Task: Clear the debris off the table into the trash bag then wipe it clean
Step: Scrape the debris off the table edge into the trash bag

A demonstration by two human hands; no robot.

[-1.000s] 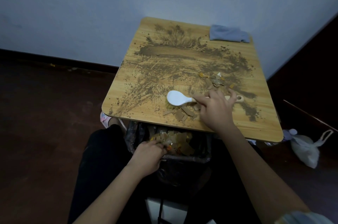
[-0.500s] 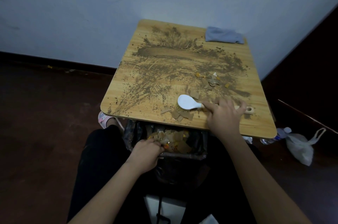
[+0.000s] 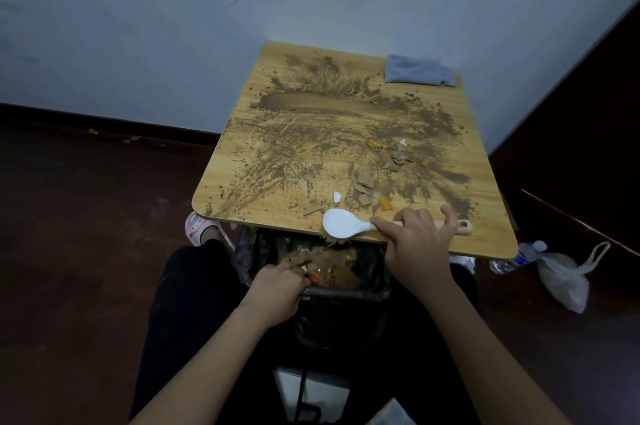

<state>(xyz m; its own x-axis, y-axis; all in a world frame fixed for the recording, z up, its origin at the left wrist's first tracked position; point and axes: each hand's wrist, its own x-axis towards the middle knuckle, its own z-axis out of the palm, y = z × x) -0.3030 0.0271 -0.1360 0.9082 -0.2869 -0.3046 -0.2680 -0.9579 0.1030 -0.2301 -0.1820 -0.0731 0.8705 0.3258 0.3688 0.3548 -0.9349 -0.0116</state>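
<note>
A small wooden table (image 3: 242, 161) is smeared with brown dirt (image 3: 311, 105) and strewn with cardboard and orange scraps (image 3: 384, 161). My right hand (image 3: 419, 244) grips the wooden handle of a white-backed brush (image 3: 343, 225), whose bristled head lies at the table's near edge, over the bag. Below that edge hangs a black trash bag (image 3: 346, 293) holding cardboard scraps. My left hand (image 3: 277, 289) grips the bag's near rim. A folded grey cloth (image 3: 417, 71) lies at the table's far right corner.
The table stands against a pale wall. A white plastic bag (image 3: 564, 279) and a plastic bottle (image 3: 523, 253) lie on the dark floor at the right. A pink slipper (image 3: 197, 227) shows under the table's near left corner. My dark-clothed legs flank the bag.
My right hand has drawn the brush toward me to the table's near edge, and the scraps in front of it have dropped into the bag. My left hand has stayed on the bag's rim.
</note>
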